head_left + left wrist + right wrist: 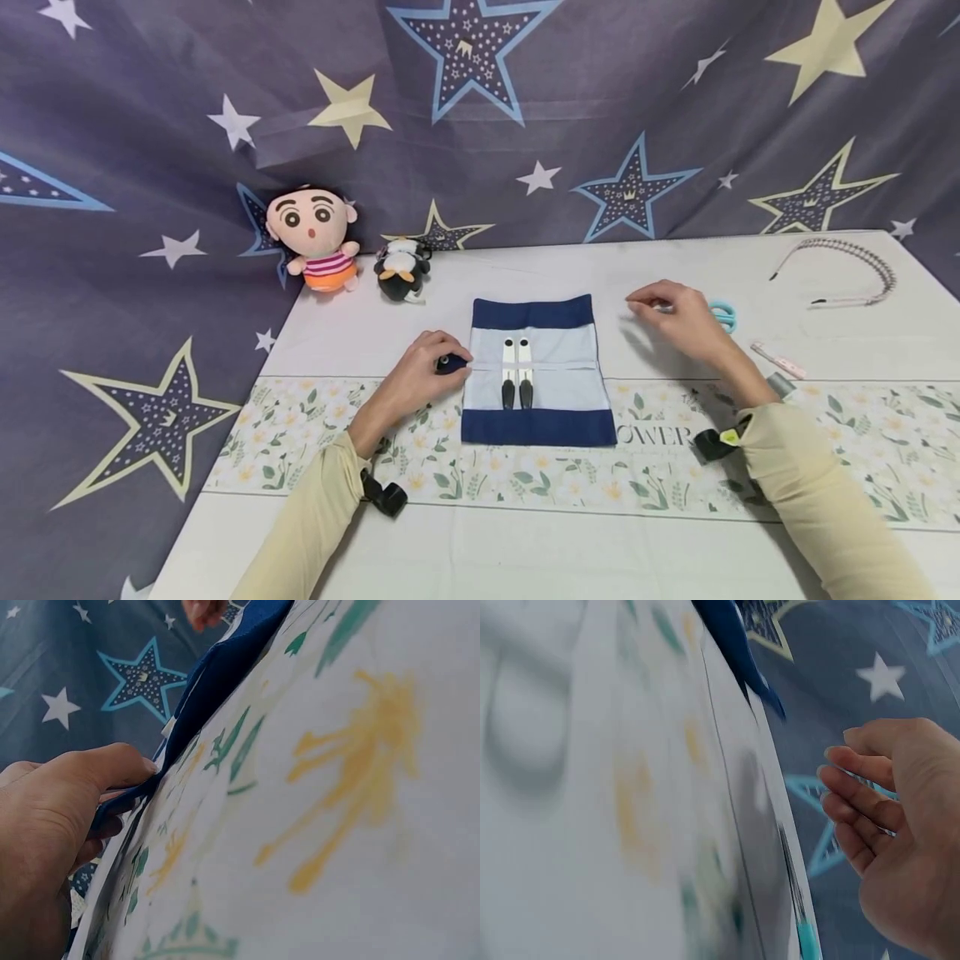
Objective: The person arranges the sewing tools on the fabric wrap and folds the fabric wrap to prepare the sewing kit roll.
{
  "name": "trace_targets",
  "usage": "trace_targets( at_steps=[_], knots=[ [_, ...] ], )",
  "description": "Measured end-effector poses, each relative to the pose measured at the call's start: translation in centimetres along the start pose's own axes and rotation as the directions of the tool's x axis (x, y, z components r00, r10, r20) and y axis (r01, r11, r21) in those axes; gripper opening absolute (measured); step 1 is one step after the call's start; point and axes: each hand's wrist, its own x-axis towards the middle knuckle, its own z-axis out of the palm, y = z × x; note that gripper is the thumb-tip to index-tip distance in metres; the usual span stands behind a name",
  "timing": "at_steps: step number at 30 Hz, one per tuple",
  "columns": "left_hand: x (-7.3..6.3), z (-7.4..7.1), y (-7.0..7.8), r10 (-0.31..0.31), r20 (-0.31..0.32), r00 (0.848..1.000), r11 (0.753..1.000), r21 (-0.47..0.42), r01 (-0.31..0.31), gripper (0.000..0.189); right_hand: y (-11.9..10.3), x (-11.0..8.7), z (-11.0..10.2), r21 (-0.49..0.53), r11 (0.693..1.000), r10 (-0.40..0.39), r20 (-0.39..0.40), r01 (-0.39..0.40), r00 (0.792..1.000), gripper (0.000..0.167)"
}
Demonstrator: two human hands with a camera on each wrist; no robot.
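A cloth tool roll (538, 427), pale blue with navy bands along its top and bottom, lies spread on the table. Two slim tools (508, 396) with silvery-white bodies and black lower ends lie side by side on it, a pale strap (562, 366) crossing over them. At the roll's left edge my left hand (423, 371) pinches a navy tab (452, 363) with a small round snap; the left wrist view shows thumb and fingers around the navy cloth (124, 799). My right hand (678, 317) hovers right of the roll, fingers loosely bent, holding nothing.
Turquoise-handled scissors (723, 316) lie behind my right hand. Farther right are a small pink-and-white item (778, 360) and a headband (892, 271). A plush doll (322, 265) and a penguin toy (401, 271) sit at the back left, before a starry curtain (480, 183).
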Motion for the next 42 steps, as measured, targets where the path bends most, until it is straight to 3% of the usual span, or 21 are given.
trace_targets(
  at_steps=[7,12,17,25,33,42],
  knots=[
    [-0.2,-0.1,-0.1,-0.020,0.000,1.000,0.999,-0.041,0.020,0.019,2.8,-2.3,-3.5,-0.076,0.996,0.051,-0.070,-0.056,0.996,0.022],
    [-0.3,-0.1,-0.2,-0.027,0.001,1.000,0.998,-0.054,0.027,0.020,4.5,-4.3,-5.5,-0.115,0.981,0.147,-0.097,-0.158,0.984,0.029],
    [-0.3,-0.1,-0.4,-0.027,-0.002,1.000,0.998,-0.050,0.027,0.020,5.4,-5.1,-6.5,-0.141,0.963,0.215,-0.121,-0.232,0.969,0.035],
    [-0.3,0.1,-0.4,-0.030,0.007,1.000,0.998,-0.048,0.031,0.021,6.6,-5.5,-7.0,-0.215,0.934,0.265,-0.117,-0.285,0.957,0.038],
    [-0.2,0.1,-0.6,-0.041,0.011,0.999,0.998,-0.050,0.042,0.020,7.4,-5.2,-6.9,-0.244,0.939,0.237,-0.056,-0.244,0.970,0.040],
    [-0.1,0.1,-0.6,-0.042,0.014,0.999,0.997,-0.065,0.042,0.019,7.5,-5.0,-6.4,-0.260,0.943,0.196,-0.068,-0.207,0.978,0.034]
  ],
)
